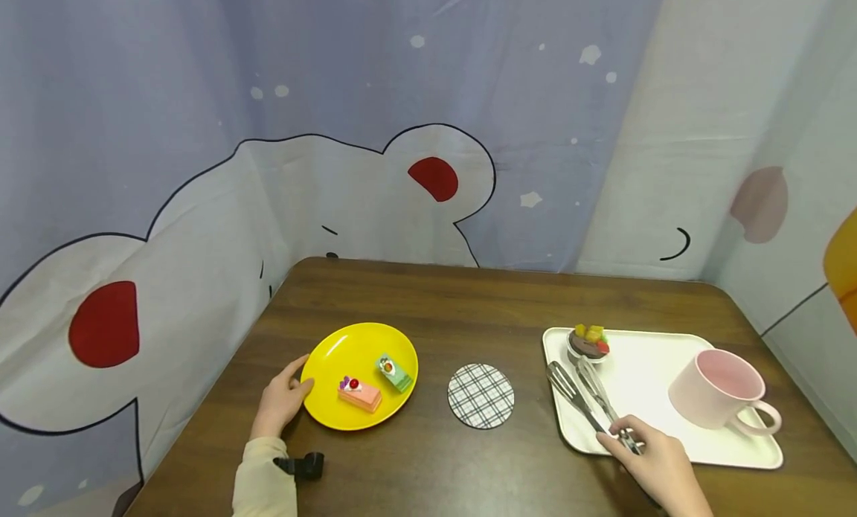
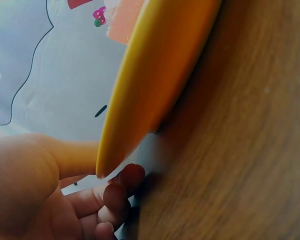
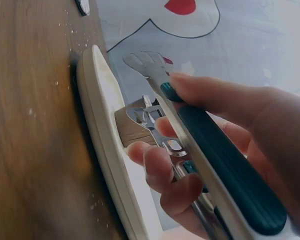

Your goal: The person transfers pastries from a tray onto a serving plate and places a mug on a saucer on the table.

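My left hand [image 1: 281,399] holds the near left rim of a yellow plate [image 1: 324,398], thumb at the edge and fingers curled below it in the left wrist view. Lying on the plate are a pink toy cake slice [image 1: 359,395] and a green one [image 1: 393,373]. Over the tray's left part, my right hand [image 1: 652,461] grips metal tongs [image 3: 232,170] with dark green grips. Their two arms stand apart, and the slotted tips point toward a toy chocolate cupcake [image 1: 588,344] topped with fruit. One tip overlaps the cupcake's lower edge in the head view.
The white tray [image 1: 636,383] lies at the right of the wooden table [image 1: 415,472] and also carries a pink mug [image 1: 710,390]. A round checked coaster [image 1: 480,396] rests between plate and tray. Behind the table hangs a printed curtain [image 1: 375,71].
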A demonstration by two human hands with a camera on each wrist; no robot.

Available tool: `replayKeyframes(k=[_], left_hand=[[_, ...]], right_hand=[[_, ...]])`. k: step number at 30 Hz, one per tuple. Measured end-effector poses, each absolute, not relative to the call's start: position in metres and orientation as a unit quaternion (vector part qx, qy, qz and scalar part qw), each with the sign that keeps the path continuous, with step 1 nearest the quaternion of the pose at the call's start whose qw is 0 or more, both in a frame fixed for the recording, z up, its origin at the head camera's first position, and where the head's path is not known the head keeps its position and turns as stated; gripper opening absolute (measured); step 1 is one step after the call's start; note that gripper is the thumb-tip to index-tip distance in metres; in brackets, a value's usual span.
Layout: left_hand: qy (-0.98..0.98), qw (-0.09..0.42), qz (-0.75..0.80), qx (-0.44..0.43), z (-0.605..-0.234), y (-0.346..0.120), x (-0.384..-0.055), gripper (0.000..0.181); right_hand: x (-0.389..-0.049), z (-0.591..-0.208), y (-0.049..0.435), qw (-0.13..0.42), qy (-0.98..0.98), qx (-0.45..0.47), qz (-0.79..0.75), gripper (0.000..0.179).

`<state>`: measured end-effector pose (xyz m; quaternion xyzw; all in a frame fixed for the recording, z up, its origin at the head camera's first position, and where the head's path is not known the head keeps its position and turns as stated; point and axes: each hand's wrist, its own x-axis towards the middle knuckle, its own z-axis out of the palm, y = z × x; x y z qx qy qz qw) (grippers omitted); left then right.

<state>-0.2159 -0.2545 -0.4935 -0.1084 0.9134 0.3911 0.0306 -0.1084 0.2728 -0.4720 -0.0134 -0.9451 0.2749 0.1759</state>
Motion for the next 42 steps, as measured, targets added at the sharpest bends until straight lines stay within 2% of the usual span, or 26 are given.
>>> replayKeyframes(k=[4,8,16,22,27,32,42], left_hand=[[0.913,0.031,0.391,-0.108,-0.493,-0.255,-0.216,0.054],[0.914,0.033,0.389,-0.108,-0.494,-0.255,-0.216,0.054],[0.915,0.033,0.385,-0.111,-0.495,-0.255,-0.216,0.054],[0.916,0.034,0.385,-0.11,-0.495,-0.255,-0.216,0.054],[0.917,0.034,0.384,-0.108,-0.494,-0.254,-0.217,0.054],[0.919,0.032,0.38,-0.105,-0.494,-0.254,-0.218,0.055],[0.916,0.039,0.381,-0.115,-0.493,-0.254,-0.217,0.055]], right_hand=[[-0.106,-0.47,0.279,0.116,-0.945,-0.042,0.301,0.011],[-0.105,-0.469,0.288,0.078,-0.951,-0.055,0.294,0.021],[-0.1,-0.475,0.3,0.12,-0.951,-0.05,0.281,0.008],[-0.106,-0.474,0.305,0.137,-0.951,-0.061,0.269,0.014],[-0.118,-0.47,0.31,0.128,-0.951,-0.07,0.272,0.022],[-0.132,-0.469,0.313,0.117,-0.953,-0.058,0.274,0.022],[-0.154,-0.458,0.313,0.039,-0.955,-0.066,0.286,0.033]])
